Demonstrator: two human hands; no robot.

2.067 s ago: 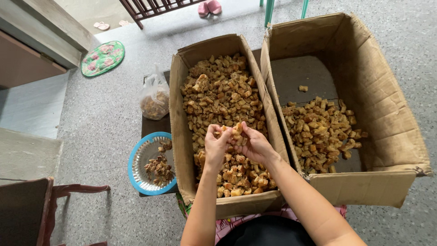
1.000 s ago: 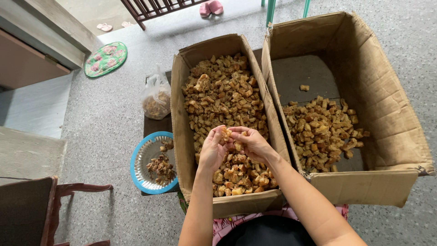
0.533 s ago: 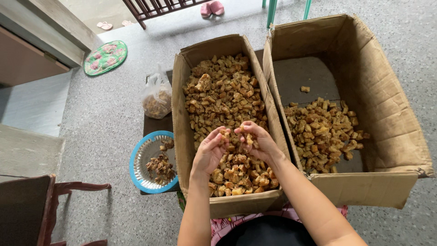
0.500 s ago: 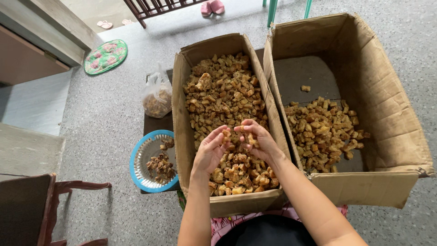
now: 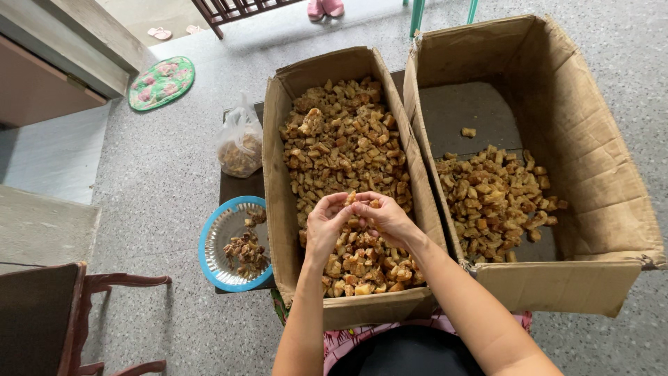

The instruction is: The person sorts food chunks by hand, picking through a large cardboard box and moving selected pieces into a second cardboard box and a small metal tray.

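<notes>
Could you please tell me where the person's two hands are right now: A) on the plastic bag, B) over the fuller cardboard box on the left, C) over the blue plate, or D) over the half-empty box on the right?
B: the left hand and right hand meet above the fuller box, holding a small brown piece between the fingers, apart from the other box, the blue plate and the plastic bag.

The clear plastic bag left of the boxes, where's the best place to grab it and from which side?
Take the plastic bag at its gathered, twisted neck, coming from straight above. The neck stands upright and narrow over a bulging, soft body full of brown pieces, and the full cardboard box hems in its right side, so a top grip looks easiest.
</notes>
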